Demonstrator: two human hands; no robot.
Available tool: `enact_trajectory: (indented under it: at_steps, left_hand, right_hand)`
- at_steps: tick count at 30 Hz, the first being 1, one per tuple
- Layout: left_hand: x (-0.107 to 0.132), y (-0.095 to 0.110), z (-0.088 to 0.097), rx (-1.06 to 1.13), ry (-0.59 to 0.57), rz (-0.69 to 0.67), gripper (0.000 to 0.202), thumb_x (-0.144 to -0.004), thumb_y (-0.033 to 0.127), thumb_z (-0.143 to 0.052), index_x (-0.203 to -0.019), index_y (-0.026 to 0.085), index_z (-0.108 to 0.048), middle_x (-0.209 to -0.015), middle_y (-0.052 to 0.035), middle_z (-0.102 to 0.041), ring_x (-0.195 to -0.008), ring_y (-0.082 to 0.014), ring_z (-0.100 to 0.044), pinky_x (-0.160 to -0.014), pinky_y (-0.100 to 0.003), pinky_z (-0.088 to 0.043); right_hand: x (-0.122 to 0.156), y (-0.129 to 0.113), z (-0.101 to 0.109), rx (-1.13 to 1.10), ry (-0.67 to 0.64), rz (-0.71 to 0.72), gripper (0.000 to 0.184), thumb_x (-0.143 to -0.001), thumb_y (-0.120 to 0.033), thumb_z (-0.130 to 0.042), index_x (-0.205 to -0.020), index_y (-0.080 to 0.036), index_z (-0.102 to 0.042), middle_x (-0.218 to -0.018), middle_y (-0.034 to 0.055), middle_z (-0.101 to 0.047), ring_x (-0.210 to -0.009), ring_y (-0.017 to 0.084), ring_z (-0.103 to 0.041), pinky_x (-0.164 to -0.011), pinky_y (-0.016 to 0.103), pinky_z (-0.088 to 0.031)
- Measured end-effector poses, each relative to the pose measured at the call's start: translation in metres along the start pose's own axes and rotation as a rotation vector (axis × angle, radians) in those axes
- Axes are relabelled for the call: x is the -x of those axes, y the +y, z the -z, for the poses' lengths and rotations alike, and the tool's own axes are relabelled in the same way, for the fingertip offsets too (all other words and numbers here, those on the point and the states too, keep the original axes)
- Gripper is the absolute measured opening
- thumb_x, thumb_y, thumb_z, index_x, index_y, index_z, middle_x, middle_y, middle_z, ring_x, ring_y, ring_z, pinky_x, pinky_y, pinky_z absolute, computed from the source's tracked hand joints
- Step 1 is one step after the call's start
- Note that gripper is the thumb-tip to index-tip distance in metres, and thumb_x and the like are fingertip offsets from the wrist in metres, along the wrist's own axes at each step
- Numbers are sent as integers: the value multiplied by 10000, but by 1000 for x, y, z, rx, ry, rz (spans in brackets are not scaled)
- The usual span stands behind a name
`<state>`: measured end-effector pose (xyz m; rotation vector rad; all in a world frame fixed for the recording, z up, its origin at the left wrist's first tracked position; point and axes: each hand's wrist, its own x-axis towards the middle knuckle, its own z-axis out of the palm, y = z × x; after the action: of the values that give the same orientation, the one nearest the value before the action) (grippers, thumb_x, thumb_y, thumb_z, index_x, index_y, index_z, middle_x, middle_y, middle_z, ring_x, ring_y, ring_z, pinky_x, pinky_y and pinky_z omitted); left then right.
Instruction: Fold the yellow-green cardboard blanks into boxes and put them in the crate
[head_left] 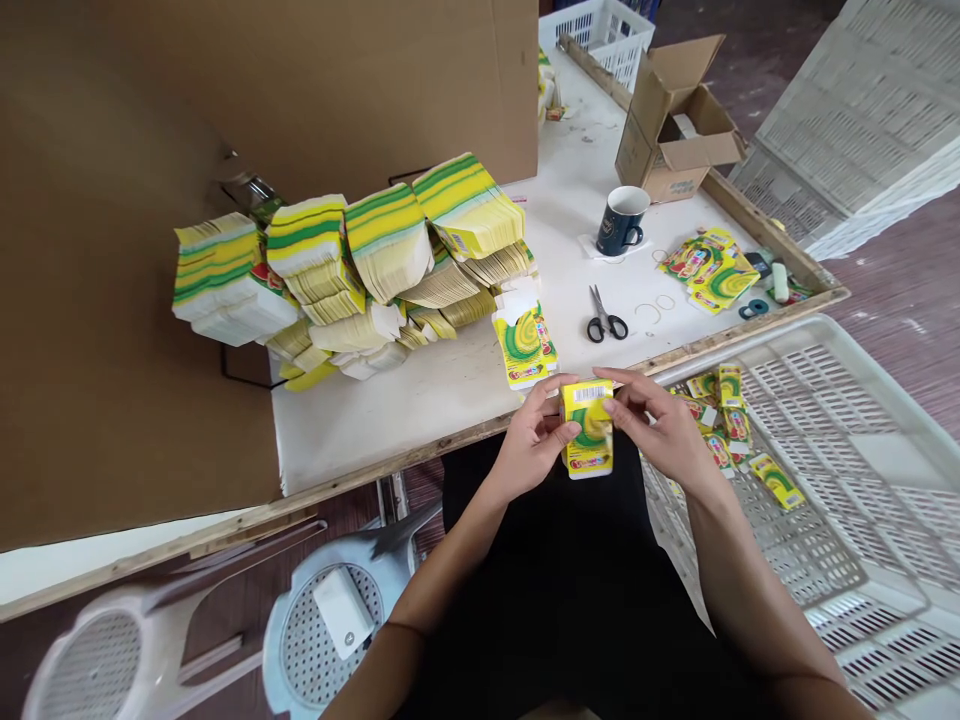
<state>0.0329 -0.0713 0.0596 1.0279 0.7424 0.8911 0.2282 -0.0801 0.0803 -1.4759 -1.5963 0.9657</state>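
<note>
A small yellow-and-green printed carton with a barcode at its top end is held between my two hands, in front of the table edge. My left hand grips its left side, thumb on the front. My right hand pinches the upper right side with thumb and fingers. Just beyond lies a loose flat carton with its white flaps showing. To the left of it stand bundled stacks of flat cartons, several side by side and layered. Black-handled scissors lie beyond my hands.
A dark mug stands near an open cardboard box. More flat cartons and a tape roll lie at the right corner. Below right, a white plastic crate holds several cartons. A large cardboard sheet borders the left. Stools stand lower left.
</note>
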Motion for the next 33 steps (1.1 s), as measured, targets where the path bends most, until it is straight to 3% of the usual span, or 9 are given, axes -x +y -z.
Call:
enact_trajectory:
  at_steps: [3, 8, 12, 14, 16, 20, 24, 29, 33]
  left_hand:
    - [-1, -3, -3, 41, -17, -3, 611, -826, 423, -804, -1327, 225, -516, -1218, -112, -721, -1020, -249, -734, -882, -360, -585]
    - [-2, -8, -13, -171, -17, -161, 536, -947, 426, -652, -1428, 249, -496, -1483, -145, -566, -1264, -293, -642, -1057, -436, -536]
    - [-13, -6, 9, -685, 234, -399, 646, -946, 370, -657, -1534, 291, -403, -1671, -126, -335, -1577, -324, -263, -1294, -565, -181]
    - [-21, -7, 26, -870, 334, -379, 658, -931, 362, -675, -1532, 266, -426, -1696, -138, -281, -1600, -345, -177, -1291, -621, -79]
    - [-25, -11, 39, -941, 333, -326, 540, -953, 338, -637, -1470, 231, -529, -1648, -146, -387, -1572, -339, -277, -1289, -628, -131]
    - [-20, -18, 39, -848, 272, -377, 346, -1016, 276, -509, -1303, 228, -697, -1447, -112, -636, -1434, -265, -526, -1259, -546, -341]
    - [-6, -22, 22, -725, 124, -510, 334, -1006, 223, -538, -1292, 273, -705, -1373, -82, -690, -1346, -240, -614, -1209, -525, -440]
    - [4, -23, 6, -613, 35, -640, 349, -959, 192, -628, -1285, 285, -709, -1357, -88, -701, -1324, -260, -631, -1166, -506, -492]
    - [5, -11, 3, -263, 201, -553, 482, -929, 326, -695, -1403, 281, -622, -1506, -111, -585, -1429, -286, -529, -1215, -475, -425]
  right_hand:
    - [2, 1, 0, -122, 34, -1, 288, -919, -445, -679, -1131, -259, -738, -1024, 48, -702, -733, 161, -586, -628, 296, -477]
    - [7, 6, 8, -122, 169, 11, 257, -877, -416, -739, -1077, -255, -750, -895, 38, -671, -693, 171, -552, -638, 320, -476]
    - [8, 22, 41, 388, 563, -20, 267, -878, -392, -716, -1082, -225, -754, -960, 88, -661, -842, 241, -560, -820, 413, -474]
    - [7, 31, 52, 507, 611, -38, 339, -858, -425, -723, -1113, -205, -743, -1026, 114, -662, -877, 261, -560, -876, 452, -466]
    - [6, 36, 49, 450, 532, -71, 376, -853, -458, -720, -1122, -197, -734, -992, 100, -674, -795, 231, -557, -836, 432, -482]
    - [2, 30, 11, 35, 297, -184, 355, -882, -521, -681, -999, -192, -741, -850, 57, -720, -664, 163, -574, -681, 327, -493]
    - [-6, 18, -21, -399, 183, -266, 440, -814, -577, -746, -1006, -182, -711, -811, 53, -740, -635, 144, -607, -580, 278, -494]
    - [-6, 14, -21, -464, 316, -224, 456, -740, -518, -846, -1019, -199, -676, -829, 50, -746, -751, 183, -704, -683, 310, -579]
    - [3, 6, -16, -471, 347, -191, 367, -777, -453, -841, -995, -215, -666, -816, 37, -743, -760, 183, -717, -699, 303, -591]
